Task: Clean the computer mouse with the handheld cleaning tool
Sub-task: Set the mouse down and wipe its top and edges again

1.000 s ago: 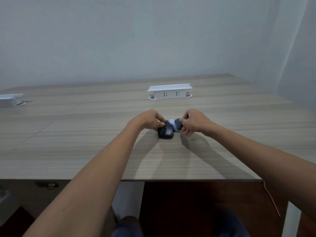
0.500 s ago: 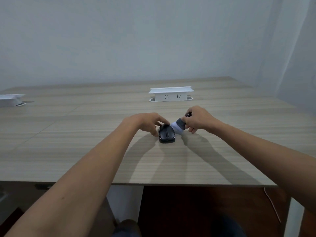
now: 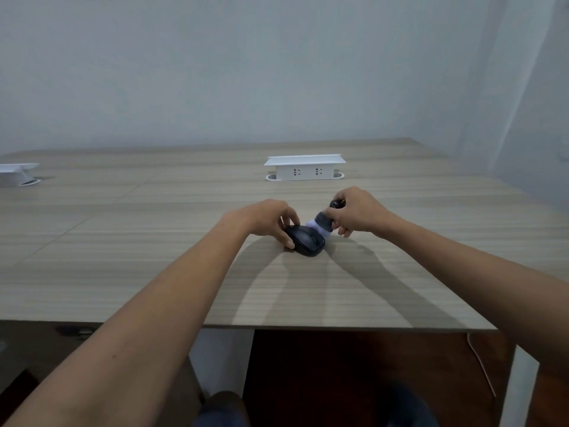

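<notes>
Hands: left point(image 3: 271, 218) pins the mouse point(image 3: 304, 240) (long axis diagonal), right point(image 3: 357, 214) grips the tilted cleaning tool point(image 3: 321, 223).

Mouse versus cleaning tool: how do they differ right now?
The mouse is all black and lies flat on the table; the cleaning tool has a pale head on a dark handle and is tilted. The left hand steadies the mouse; the right hand grips the tool. They appear to touch.

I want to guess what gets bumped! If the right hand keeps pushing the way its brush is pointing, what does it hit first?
Probably the black computer mouse. The right hand aims the cleaning tool down and leftward, and its pale tip already looks to be against the mouse's far side, which the left hand steadies on the table.
</notes>
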Action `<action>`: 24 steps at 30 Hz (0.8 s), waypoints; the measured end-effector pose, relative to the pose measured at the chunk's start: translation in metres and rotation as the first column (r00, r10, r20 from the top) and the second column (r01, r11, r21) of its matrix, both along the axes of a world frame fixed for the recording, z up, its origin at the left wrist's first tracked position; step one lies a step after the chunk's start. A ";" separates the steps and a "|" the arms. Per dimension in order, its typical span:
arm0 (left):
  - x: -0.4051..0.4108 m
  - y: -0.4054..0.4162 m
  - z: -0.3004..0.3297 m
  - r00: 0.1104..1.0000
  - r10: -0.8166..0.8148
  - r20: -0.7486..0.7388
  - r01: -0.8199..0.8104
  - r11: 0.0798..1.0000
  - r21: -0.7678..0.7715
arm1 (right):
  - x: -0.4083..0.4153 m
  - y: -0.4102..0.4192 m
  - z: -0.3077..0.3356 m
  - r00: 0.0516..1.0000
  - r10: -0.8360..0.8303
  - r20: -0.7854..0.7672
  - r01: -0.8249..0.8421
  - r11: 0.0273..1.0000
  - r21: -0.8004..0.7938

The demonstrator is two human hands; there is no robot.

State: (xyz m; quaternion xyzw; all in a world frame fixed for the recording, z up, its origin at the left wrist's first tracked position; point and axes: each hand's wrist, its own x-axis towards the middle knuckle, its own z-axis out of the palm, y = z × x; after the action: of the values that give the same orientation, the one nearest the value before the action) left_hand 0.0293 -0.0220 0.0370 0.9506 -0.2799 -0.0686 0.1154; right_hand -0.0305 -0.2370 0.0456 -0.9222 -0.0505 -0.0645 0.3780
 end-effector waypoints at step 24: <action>0.002 -0.012 0.004 0.999 0.024 0.034 -0.025 0.999 0.027 | -0.004 -0.008 0.016 0.958 0.245 -0.148 -0.254 0.966 -0.050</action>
State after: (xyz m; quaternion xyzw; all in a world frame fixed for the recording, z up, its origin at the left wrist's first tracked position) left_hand 0.0314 -0.0341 0.0406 0.9564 -0.2694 -0.0549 0.0985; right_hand -0.0342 -0.2448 0.0616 -0.9230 -0.1419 0.0506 0.3540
